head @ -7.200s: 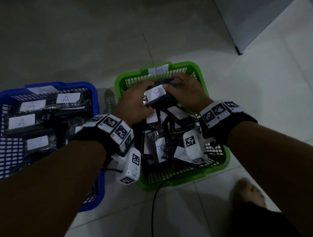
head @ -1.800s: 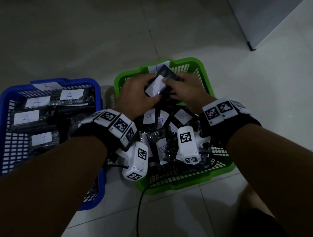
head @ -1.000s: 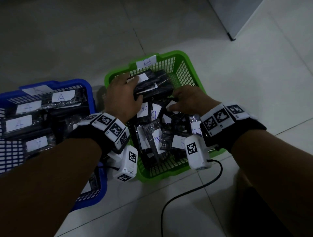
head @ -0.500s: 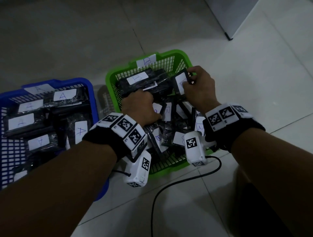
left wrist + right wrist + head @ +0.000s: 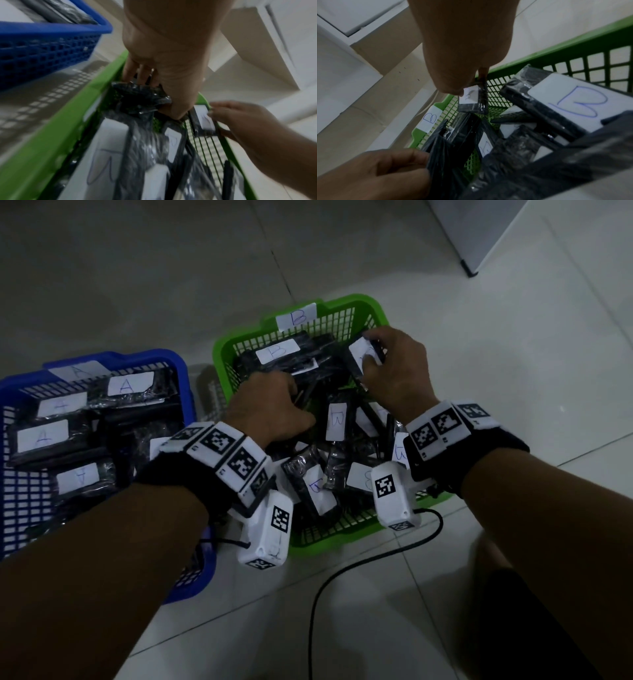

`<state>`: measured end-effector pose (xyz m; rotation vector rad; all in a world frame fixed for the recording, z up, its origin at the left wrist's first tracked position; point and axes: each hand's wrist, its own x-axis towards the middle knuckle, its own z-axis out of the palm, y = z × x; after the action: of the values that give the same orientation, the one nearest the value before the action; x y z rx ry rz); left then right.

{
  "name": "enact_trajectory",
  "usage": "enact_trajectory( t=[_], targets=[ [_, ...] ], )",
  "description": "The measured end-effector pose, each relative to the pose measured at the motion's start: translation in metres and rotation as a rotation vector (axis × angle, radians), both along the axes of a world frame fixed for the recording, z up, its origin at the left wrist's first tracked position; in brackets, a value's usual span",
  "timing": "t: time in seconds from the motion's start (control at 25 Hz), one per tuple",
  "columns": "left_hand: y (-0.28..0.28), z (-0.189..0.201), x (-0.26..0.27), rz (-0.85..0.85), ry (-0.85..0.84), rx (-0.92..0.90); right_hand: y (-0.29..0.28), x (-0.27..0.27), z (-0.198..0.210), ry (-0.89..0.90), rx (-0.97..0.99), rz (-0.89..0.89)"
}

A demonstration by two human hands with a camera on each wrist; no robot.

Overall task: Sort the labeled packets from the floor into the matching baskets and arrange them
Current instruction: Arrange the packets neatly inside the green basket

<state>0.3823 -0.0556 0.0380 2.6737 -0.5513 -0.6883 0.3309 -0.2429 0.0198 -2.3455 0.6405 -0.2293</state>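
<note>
Both your forearms reach forward and down into the green basket [image 5: 375,313], which sits on the tiled floor [image 5: 513,371] just to the right of the blue basket [image 5: 178,364].

Your right hand [image 5: 397,368] is raised near the basket's far right corner, wrist bent down, with thumb and fingers curled around a black packet [image 5: 363,361] whose white label faces you. The right wrist view shows that packet [image 5: 473,100] hanging below the thumb, above the basket's mesh floor, near the far wall that carries the "B" tag [image 5: 429,119].

Your left hand [image 5: 270,409] is lower, knuckles up, pushed in among the packets at the basket's middle left. From the left wrist view its fingers [image 5: 132,70] curl down around the crinkled end of a plastic-wrapped black packet [image 5: 142,97], with the thumb against its right side, so this hand is gripping too.

The remaining B packets [image 5: 337,419] lie jumbled in the green basket, some flat, some on edge; one lies flat along the far wall with its "B" label [image 5: 275,352] up. The blue basket holds packets labelled "A" [image 5: 42,436], laid fairly flat. A black cable [image 5: 342,573] runs across the floor near the green basket's near edge.
</note>
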Motion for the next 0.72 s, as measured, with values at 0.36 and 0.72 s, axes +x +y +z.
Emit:
enact_trajectory(
  t=[0.36,0.72],
  targets=[
    [0.007,0.011,0.005,0.062,0.015,-0.395,0.013,-0.022,0.008,0.377,-0.072,0.189],
    [-0.004,-0.01,0.005,0.51,0.524,-0.681,0.026,-0.016,0.017,0.176,0.699,0.011]
  ],
)
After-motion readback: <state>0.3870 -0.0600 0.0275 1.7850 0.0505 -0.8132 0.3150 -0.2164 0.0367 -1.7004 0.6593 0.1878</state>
